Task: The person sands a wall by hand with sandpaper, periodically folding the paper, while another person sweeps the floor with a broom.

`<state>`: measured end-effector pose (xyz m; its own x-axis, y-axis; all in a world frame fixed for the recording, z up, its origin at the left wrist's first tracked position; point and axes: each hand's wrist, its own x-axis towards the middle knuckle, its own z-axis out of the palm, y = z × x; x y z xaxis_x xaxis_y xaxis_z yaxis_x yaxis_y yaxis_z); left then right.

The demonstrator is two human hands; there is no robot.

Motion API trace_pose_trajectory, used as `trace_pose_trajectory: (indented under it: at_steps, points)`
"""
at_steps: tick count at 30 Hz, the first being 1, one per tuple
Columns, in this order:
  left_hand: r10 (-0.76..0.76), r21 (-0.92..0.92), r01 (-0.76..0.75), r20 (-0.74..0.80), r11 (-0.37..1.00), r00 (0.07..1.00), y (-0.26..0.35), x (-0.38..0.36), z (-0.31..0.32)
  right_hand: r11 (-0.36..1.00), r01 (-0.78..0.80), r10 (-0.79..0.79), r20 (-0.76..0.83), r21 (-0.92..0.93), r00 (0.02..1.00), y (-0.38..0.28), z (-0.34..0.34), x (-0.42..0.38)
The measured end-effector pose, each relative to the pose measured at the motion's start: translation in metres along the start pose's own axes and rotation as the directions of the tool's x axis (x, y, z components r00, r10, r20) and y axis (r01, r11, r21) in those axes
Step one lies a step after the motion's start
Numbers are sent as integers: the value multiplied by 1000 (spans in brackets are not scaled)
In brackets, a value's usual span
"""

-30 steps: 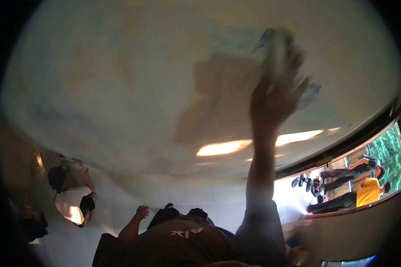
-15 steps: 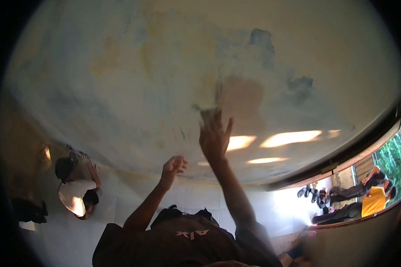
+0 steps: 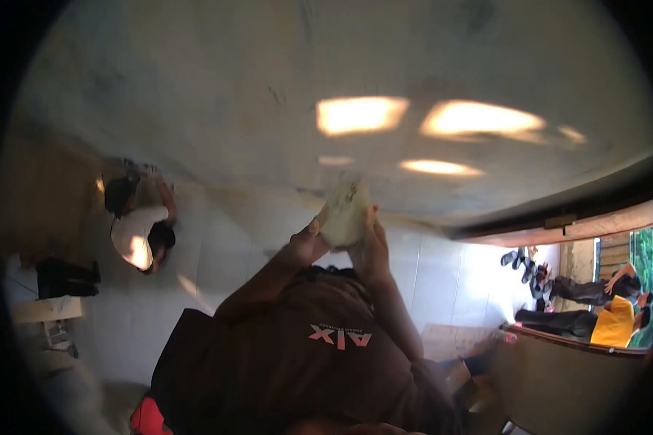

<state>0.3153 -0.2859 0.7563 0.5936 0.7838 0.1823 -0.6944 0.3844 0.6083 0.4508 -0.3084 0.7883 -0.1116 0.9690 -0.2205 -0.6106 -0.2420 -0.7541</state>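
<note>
A pale, yellowish-white sheet [image 3: 343, 217] with dark marks near its upper end is held up in front of my chest. It looks bent or curved, and its exact kind is not clear. My left hand [image 3: 309, 245] is closed on its left edge, thumb up. On the opposite edge, my right hand [image 3: 374, 248] grips it, with some fingers hidden behind. Beyond both hands rises a large wall [image 3: 218, 101] with faint, patchy stains.
Bright sunlight patches [image 3: 363, 114] lie on the wall. To the left, a crouching person [image 3: 139, 225] reaches to the wall's base. On the right are an opening with people outside [image 3: 613, 319], and shoes [image 3: 526, 264]. Pale floor tiles [image 3: 261, 217] run below the wall.
My right hand has come down from the wall, and my left hand has moved right to meet it. Both now hold the pale sheet. The view has tilted downward.
</note>
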Motion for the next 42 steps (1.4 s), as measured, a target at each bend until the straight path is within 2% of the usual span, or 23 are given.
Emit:
trace_pose_trajectory:
  at_steps: [1, 3, 4, 6, 9, 11, 13, 15, 16, 19, 22, 27, 29, 32, 34, 35, 36, 37, 39, 41, 42]
  points:
    - [70, 28, -71, 36, 997, 997, -4, -1, 13, 998, 33, -33, 6, -51, 999, -4, -6, -5]
    - [61, 160, -41, -124, 986, 990, -9, -4, 28, 979, 122, -116, 44, -162, 992, -14, -15, -12]
    - [72, 205, -33, -187, 978, 980, -12, -4, 33, 981, 118, -117, 16, -154, 993, -23, -8, -18]
    - [45, 267, 36, -291, 963, 956, -6, -2, 50, 942, 148, -133, 70, -302, 989, -29, -13, -22]
    - [72, 594, 28, -144, 804, 987, -1, 1, 55, 897, 167, -126, 126, -410, 984, -41, -15, -20]
    - [77, 523, -53, -24, 850, 997, 10, 7, 58, 893, 141, -89, 140, -427, 986, -43, -14, -18]
    - [20, 499, -9, -15, 866, 1000, 18, 11, 56, 901, 92, -34, 143, -424, 989, -44, -14, -16]
    - [-85, 525, 135, -117, 841, 989, 26, 14, 51, 902, 52, 2, 125, -428, 992, -43, -20, -12]
    - [-13, 599, 115, -171, 792, 985, 25, 17, 51, 902, 31, 22, 117, -431, 993, -42, -22, -11]
    - [29, 515, 175, -363, 839, 931, 26, 22, 59, 830, 129, -71, 127, -542, 989, -38, -16, -11]
    - [182, 648, 113, -370, 754, 911, 20, 18, 43, 825, 118, -41, 150, -552, 988, -38, -4, -8]
    - [219, 615, 143, -474, 776, 853, 30, 21, 42, 859, 138, -44, 197, -492, 979, -21, -10, 10]
    - [260, 658, 156, -488, 737, 833, 32, 21, 26, 816, 158, -43, 213, -557, 976, -18, -8, 16]
    - [547, 899, 77, -328, 431, 770, 35, 24, 3, 767, 184, -61, 216, -615, 974, 1, -9, 26]
    - [510, 882, 60, -325, 468, 796, 47, 23, 1, 759, 162, -44, 199, -631, 979, 10, -14, 30]
    - [490, 873, 54, -323, 485, 810, 55, 24, 3, 801, 108, 15, 200, -588, 980, 13, -17, 32]
    - [456, 832, 113, -405, 544, 792, 63, 23, 16, 829, 56, 55, 181, -556, 982, 7, -8, 29]
    - [444, 768, 45, -416, 639, 793, 65, 28, 15, 853, 3, 97, 163, -523, 982, -1, -1, 26]
    - [395, 594, -65, -444, 801, 804, 63, 26, 13, 889, 17, 76, 185, -457, 980, -4, 1, 28]
    - [364, 539, -109, -393, 835, 845, 62, 21, 2, 918, 37, 40, 184, -396, 982, -13, 14, 26]
    - [363, 510, -147, -355, 847, 861, 66, 21, 6, 888, 97, -1, 210, -449, 978, -13, 15, 27]
